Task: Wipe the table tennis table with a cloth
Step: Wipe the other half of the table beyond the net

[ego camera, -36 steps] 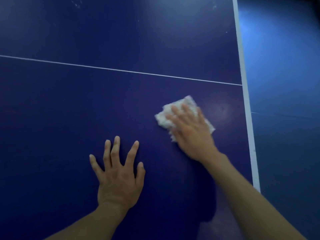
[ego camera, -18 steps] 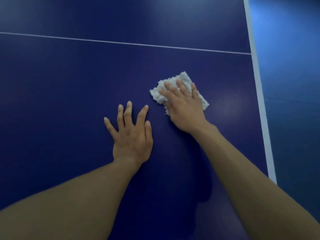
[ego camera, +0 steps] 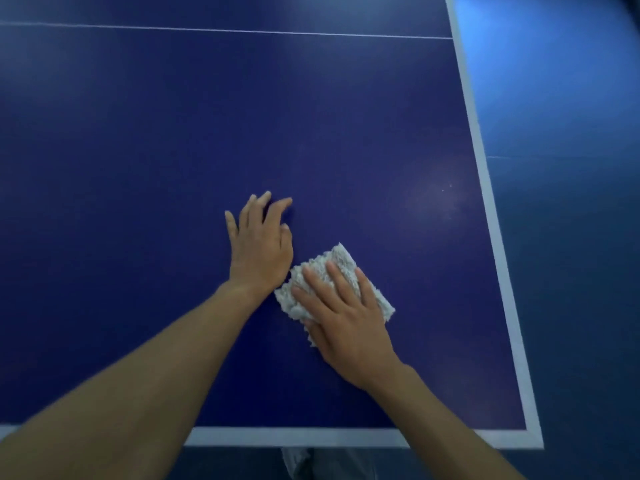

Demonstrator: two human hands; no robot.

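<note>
While flat-fingered right hand [ego camera: 346, 323] pins cloth [ego camera: 341, 261] and left hand [ego camera: 259, 247] braces, fingers spread, press evenly, overlap strokes across table [ego camera: 173, 133].

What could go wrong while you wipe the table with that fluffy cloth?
1. The right hand presses the cloth with flat fingers rather than gripping it, so the cloth might slip out or bunch up.
2. The cloth sits right beside the left hand, which rests on the table; a stroke that way could bump it.
3. A pale smudge with tiny white specks lies nearer the right edge and could get missed.
</note>
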